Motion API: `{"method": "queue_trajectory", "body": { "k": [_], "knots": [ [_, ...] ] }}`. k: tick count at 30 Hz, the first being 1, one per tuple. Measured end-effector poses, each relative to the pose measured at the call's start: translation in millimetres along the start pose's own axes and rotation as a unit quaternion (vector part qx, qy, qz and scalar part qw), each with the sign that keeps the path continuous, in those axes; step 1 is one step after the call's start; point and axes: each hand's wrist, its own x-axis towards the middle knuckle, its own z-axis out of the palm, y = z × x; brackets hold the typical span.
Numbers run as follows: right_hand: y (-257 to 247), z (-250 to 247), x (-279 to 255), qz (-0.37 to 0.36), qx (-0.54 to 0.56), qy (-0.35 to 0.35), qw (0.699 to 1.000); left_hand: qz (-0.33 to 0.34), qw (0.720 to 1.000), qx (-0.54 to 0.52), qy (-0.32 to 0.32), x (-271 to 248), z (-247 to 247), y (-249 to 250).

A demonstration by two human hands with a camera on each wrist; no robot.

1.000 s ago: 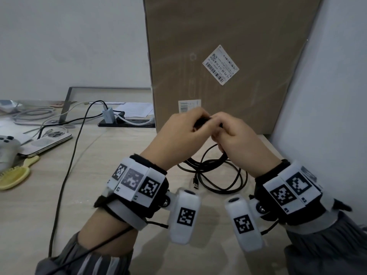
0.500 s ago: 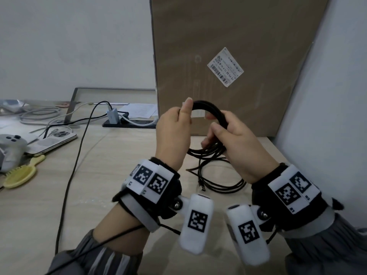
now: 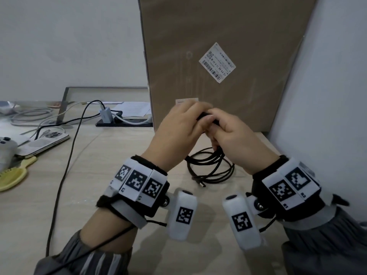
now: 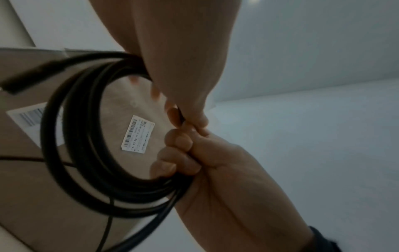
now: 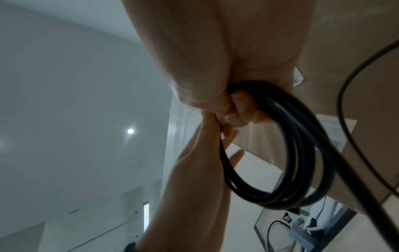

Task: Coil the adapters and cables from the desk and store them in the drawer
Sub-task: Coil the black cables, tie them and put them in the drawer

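A black cable (image 3: 210,165) is partly wound into a coil (image 4: 64,136) held up in front of the cardboard box. My left hand (image 3: 198,116) pinches the coil's top strand. My right hand (image 3: 216,124) has its fingers (image 4: 179,162) curled round the bundled loops (image 5: 302,153). The two hands touch each other above the desk. The rest of the cable hangs down in loose loops onto the desk, ending in a USB plug (image 3: 201,184). No drawer is in view.
A tall cardboard box (image 3: 218,56) stands right behind the hands, with a wall (image 3: 327,96) on the right. To the left lie a power strip with a charger (image 3: 107,116), a phone (image 3: 43,143), a yellow hairbrush (image 3: 12,175), grey cables (image 3: 25,116) and a long black lead (image 3: 67,165).
Half a second ago the hands held the coil higher with the loop showing between them. Now they have come together over it and sunk a little.
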Motion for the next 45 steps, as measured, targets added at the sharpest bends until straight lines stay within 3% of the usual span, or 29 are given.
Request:
{"method": "queue_trajectory", "body": {
  "k": [3, 7, 9, 11, 14, 16, 20, 23, 26, 30, 34, 37, 40, 43, 45],
  "knots": [
    [3, 1, 2, 0.006, -0.015, 0.037, 0.999, -0.060, 0.996, -0.059, -0.034, 0, -5, 5],
    [6, 1, 3, 0.017, 0.056, 0.099, 0.993, -0.126, 0.988, -0.063, 0.065, 2, 1, 9],
    [4, 4, 3, 0.021, 0.091, 0.086, 0.992, -0.202, 0.954, -0.186, 0.124, 3, 1, 9],
    [2, 7, 3, 0.025, 0.140, 0.066, 0.988, -0.257, 0.891, -0.333, 0.169, 4, 1, 11],
    [0, 5, 4, 0.021, 0.216, 0.072, 0.973, -0.282, 0.833, -0.447, 0.163, 4, 3, 19],
    [-1, 0, 4, 0.020, 0.221, 0.087, 0.971, -0.282, 0.839, -0.454, 0.103, 3, 2, 21],
    [2, -5, 4, 0.012, 0.139, 0.088, 0.986, -0.274, 0.932, -0.237, -0.005, 3, -11, 8],
    [3, 3, 3, -0.004, 0.089, 0.052, 0.995, -0.143, 0.986, -0.089, -0.014, 3, -13, -1],
    [3, 8, 0, -0.031, 0.038, 0.038, 0.998, -0.048, 0.998, -0.021, -0.019, 1, -10, 6],
    [3, 6, 1, -0.030, 0.017, 0.051, 0.998, -0.068, 0.997, -0.011, -0.018, 1, -8, 2],
    [0, 7, 1, -0.039, 0.062, 0.089, 0.993, -0.125, 0.985, -0.095, 0.070, 3, -7, 4],
    [-2, 7, 2, -0.032, 0.121, 0.101, 0.987, -0.177, 0.949, -0.225, 0.134, 2, -2, 11],
    [-4, 8, 2, -0.013, 0.167, 0.101, 0.981, -0.229, 0.893, -0.346, 0.174, 2, 3, 17],
    [-4, 8, 2, -0.005, 0.184, 0.109, 0.977, -0.259, 0.853, -0.429, 0.147, 2, 6, 16],
    [-1, 5, 3, -0.004, 0.166, 0.125, 0.978, -0.272, 0.856, -0.431, 0.088, 2, 5, 14]
  ]
}}
